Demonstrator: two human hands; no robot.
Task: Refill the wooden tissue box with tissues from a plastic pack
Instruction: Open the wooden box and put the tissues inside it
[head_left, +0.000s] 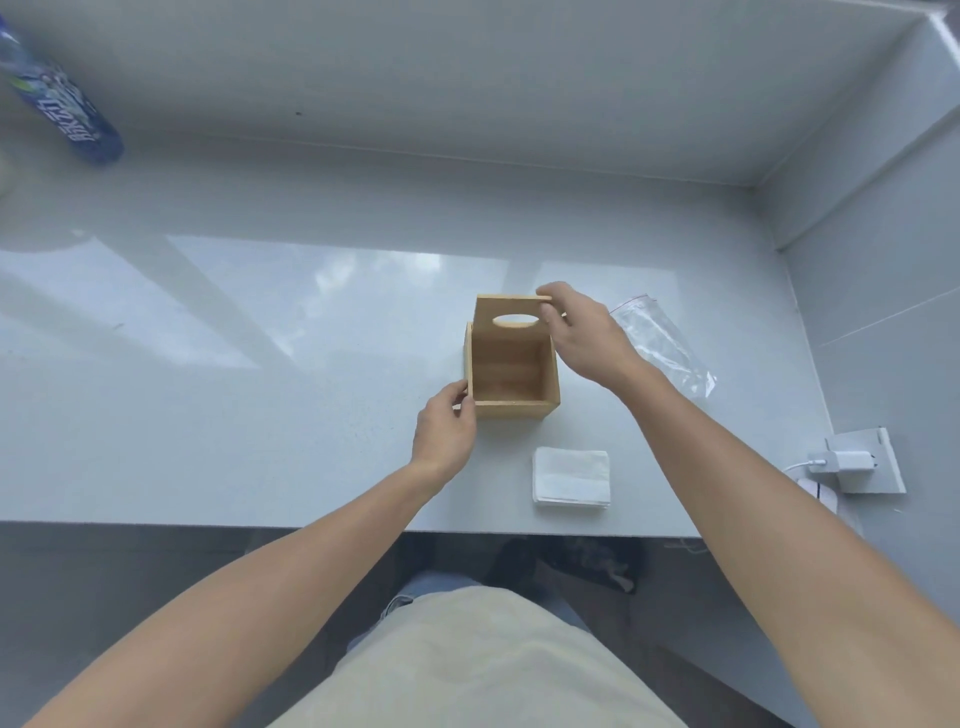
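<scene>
Wooden tissue box frame centre, empty, right hand pinching slotted lid, left hand gripping box corner, tissue stack below

Glossy white table, against wall. On it: wooden box mid-table, tissue stack near front edge, empty clear bag right of box, blue bottle far left corner.

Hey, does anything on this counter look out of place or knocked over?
Only the bottle at the far left: it appears tilted, though wide-angle distortion may explain that. The empty plastic bag lies crumpled right of the wooden box. Nothing spilled.
</scene>
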